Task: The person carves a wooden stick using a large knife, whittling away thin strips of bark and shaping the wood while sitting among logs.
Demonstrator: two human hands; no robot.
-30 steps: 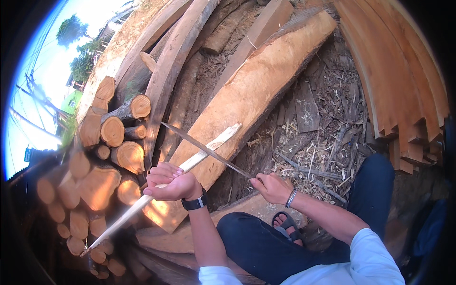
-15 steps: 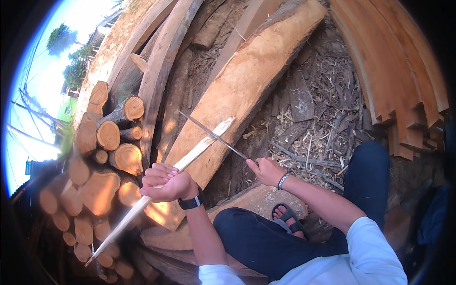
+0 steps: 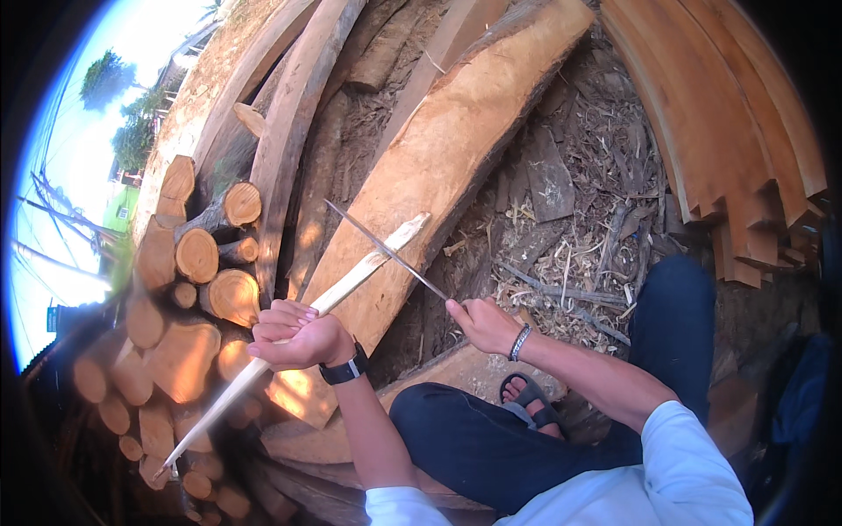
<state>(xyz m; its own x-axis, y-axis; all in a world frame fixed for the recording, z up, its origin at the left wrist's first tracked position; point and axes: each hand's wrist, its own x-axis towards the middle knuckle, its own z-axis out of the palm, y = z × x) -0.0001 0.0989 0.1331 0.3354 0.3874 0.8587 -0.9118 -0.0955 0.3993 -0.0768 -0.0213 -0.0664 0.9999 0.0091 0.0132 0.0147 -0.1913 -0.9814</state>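
My left hand (image 3: 301, 337) is closed around a pale, peeled wooden stick (image 3: 355, 273), which slants from the lower left up to the right. The stick's far end lies over a thick, flat plank (image 3: 474, 114) with a bark edge. In my right hand (image 3: 484, 324) is a long, thin-bladed knife (image 3: 360, 227); its handle is hidden in my fist. The blade crosses the stick near the stick's far end and seems to touch it there. The knife's tip points up and to the left, over the plank.
Cut logs (image 3: 234, 295) are stacked at the left, ends facing me. Long beams (image 3: 289, 131) lie behind them. Sawn boards (image 3: 745, 149) are piled at the far right. Wood shavings and bark pieces (image 3: 583, 254) litter the ground between. My knee and sandalled foot (image 3: 531, 403) are close below.
Both hands, the stick and the knife appear slightly farther left, but the whole view has shifted that way too. The blade still crosses the stick at about the same spot.
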